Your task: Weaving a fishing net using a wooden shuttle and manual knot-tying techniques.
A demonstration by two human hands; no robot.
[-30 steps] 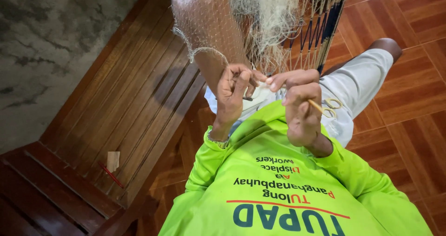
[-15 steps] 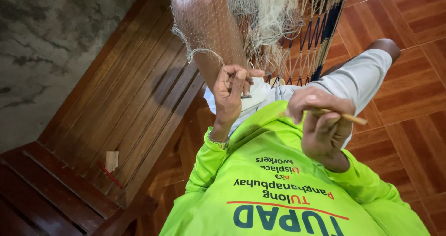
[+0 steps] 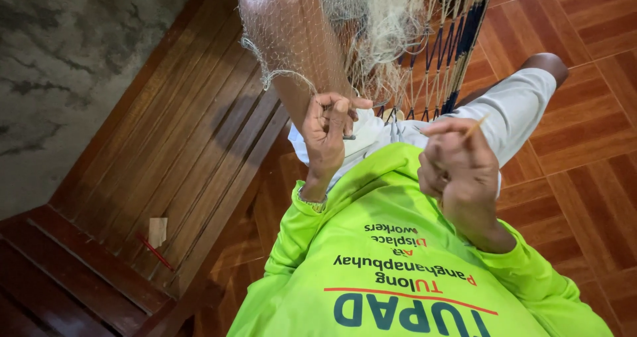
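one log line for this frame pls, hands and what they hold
left hand: pinching fishing net | right hand: gripping thin yellow netting needle, clear of net | net draped over knee | wooden bench at left

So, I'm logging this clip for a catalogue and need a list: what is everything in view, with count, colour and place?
fishing net: one, pale white mesh, hanging at top centre.
netting needle: one, yellowish, thin, sticking out of the right hand.
wooden bench: one, dark brown slats, left.
small block: one, tan, on the bench.
red stick: one, beside the block.
tiled floor: reddish brown, right.
left hand: fingers pinching the net.
right hand: closed on the needle.
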